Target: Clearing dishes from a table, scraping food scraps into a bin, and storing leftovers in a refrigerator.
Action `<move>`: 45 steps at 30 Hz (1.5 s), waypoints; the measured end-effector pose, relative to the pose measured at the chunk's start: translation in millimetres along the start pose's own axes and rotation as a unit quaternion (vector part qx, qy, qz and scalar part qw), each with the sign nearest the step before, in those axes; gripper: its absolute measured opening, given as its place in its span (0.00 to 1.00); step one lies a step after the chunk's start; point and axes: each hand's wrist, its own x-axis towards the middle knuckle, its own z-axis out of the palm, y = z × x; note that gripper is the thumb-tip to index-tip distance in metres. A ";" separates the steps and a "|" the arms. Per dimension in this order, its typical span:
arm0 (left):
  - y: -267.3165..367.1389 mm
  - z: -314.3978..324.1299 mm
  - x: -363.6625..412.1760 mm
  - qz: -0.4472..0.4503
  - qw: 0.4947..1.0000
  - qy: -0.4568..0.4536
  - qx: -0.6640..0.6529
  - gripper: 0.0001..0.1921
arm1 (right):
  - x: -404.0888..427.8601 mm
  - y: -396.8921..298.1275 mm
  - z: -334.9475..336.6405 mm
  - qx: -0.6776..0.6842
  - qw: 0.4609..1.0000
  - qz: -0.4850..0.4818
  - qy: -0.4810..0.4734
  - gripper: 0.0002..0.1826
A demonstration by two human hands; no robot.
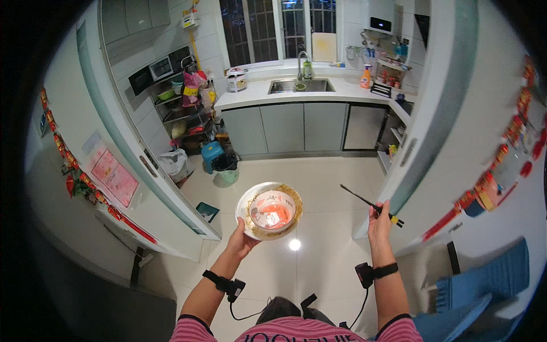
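My left hand grips the near edge of a white plate, with the thumb over its rim. Brown sauce streaks the plate. In its middle sits a smaller bowl with a pink and orange pattern inside. Off to the right, my right hand is closed around dark chopsticks with yellow near their back end. Their thin ends point up and left, apart from the plate. How many chopsticks there are I cannot tell.
A doorway with sliding door panels frames a kitchen. Ahead stands a white counter with a steel sink and a rice cooker. A black-lined bin, a blue stool and a dustpan stand left; blue chairs are at lower right.
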 end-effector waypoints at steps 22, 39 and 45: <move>205.2 51.9 546.6 0.027 0.999 -0.014 -0.032 0.31 | 452.5 139.6 327.8 0.052 0.997 0.031 0.048 0.11; 295.0 90.6 891.7 0.001 0.993 0.050 -0.109 0.27 | 807.0 246.0 510.1 0.032 0.994 0.105 0.029 0.14; 324.8 74.0 1026.0 -0.044 0.992 0.039 -0.108 0.28 | 915.2 290.4 569.5 -0.028 0.992 0.126 -0.002 0.15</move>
